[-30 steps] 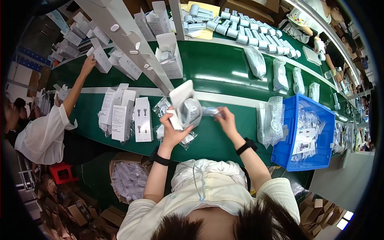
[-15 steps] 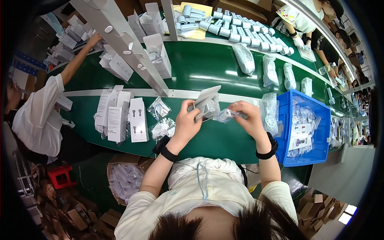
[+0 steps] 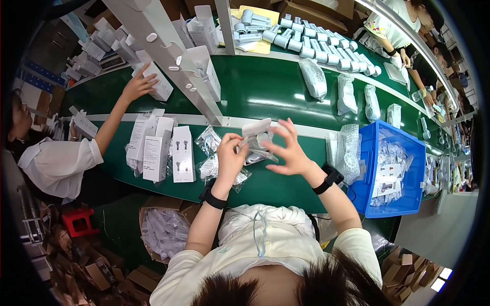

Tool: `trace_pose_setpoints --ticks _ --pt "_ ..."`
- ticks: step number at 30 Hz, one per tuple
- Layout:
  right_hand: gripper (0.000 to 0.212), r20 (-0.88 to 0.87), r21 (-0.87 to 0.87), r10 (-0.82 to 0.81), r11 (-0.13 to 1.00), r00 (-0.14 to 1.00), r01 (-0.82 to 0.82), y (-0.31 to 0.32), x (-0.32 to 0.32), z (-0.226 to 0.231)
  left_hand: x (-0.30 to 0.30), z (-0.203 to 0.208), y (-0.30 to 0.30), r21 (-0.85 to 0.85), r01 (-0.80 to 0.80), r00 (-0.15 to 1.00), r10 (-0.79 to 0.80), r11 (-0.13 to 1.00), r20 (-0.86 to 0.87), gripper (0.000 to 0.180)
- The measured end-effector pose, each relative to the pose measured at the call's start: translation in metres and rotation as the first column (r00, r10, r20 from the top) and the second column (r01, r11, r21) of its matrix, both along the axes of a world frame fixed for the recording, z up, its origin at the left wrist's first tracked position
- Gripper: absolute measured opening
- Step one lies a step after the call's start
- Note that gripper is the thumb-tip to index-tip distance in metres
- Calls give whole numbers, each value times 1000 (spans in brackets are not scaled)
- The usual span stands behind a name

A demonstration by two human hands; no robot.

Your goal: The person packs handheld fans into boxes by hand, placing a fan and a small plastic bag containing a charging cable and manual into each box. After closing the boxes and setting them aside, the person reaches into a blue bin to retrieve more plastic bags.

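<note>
My left hand (image 3: 231, 157) grips a small open white box (image 3: 256, 126) above the green bench, its flap standing up. Some grey and clear-wrapped contents show in the box's mouth; their kind is hard to make out. My right hand (image 3: 291, 153) is spread beside the box, fingers apart, with nothing visibly held. Left of my left hand lie small clear packets (image 3: 208, 140) with white pieces in them. Past these, several printed white boxes (image 3: 183, 153) stand grouped on the bench.
A blue bin (image 3: 395, 206) full of clear bags sits at the right, bubble-wrapped items (image 3: 349, 148) beside it. A metal post (image 3: 176, 56) rises at the left. Grey handheld devices (image 3: 321, 51) line the far shelf. A co-worker's hand (image 3: 140, 84) touches a white box on the belt.
My right hand has let go of the clear bag with a pale cable and opened. The box has moved slightly left. At the left, the co-worker's arm has reached to a nearer white box.
</note>
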State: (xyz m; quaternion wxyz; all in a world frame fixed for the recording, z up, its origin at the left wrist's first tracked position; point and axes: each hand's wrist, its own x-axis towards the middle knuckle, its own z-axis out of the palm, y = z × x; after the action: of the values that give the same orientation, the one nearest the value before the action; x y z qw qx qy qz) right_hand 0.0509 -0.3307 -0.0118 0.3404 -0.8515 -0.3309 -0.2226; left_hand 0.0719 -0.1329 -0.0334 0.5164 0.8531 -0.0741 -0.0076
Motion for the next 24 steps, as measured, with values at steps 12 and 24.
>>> trace_pose_setpoints --ticks 12,24 --pt "107 -518 682 33 619 855 389 16 127 -77 14 -48 144 675 -449 889 220 586 401 89" --pt "63 -109 -312 -926 377 361 872 -92 63 -65 -46 -3 107 364 -99 979 156 926 -131 104"
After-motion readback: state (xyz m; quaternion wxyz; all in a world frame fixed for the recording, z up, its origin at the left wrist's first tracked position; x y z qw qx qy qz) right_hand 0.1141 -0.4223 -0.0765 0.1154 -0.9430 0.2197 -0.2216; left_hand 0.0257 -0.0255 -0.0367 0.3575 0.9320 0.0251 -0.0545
